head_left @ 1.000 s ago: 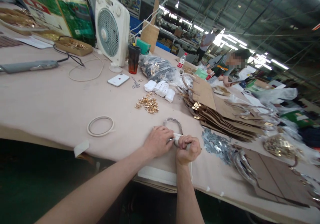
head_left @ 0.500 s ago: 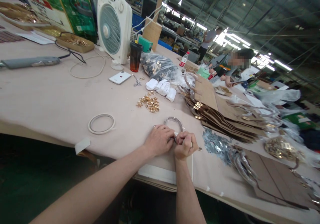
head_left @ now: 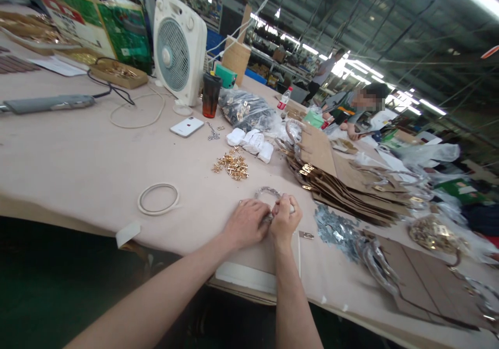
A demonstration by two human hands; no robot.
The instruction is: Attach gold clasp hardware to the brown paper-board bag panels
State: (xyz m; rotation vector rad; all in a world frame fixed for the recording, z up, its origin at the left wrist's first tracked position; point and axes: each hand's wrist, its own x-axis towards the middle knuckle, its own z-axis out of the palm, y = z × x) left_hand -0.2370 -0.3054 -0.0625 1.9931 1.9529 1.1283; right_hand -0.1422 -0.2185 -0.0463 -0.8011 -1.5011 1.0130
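My left hand [head_left: 246, 223] rests on a flat brown bag piece at the table's front edge, its fingers bent around something too small to make out. Close against it, my right hand [head_left: 286, 218] is closed in a fist around a tool with a pale handle end. A plastic-wrapped ring-shaped handle [head_left: 267, 189] shows just beyond both hands. To the right of my right hand lies a small metal plate [head_left: 306, 235]. Gold-coloured fittings [head_left: 233, 166] form a small pile farther back.
Stacked brown bag pieces [head_left: 339, 182] and grey metal pieces [head_left: 336, 228] lie to the right. A tape roll [head_left: 158, 198] is at left. Behind stand a fan [head_left: 179, 50], a dark cup [head_left: 211, 95] and a phone [head_left: 186, 127]. A person [head_left: 362, 104] sits across the table.
My right fist has tilted more upright, with the pale handle end now showing on its right side. The view has shifted slightly.
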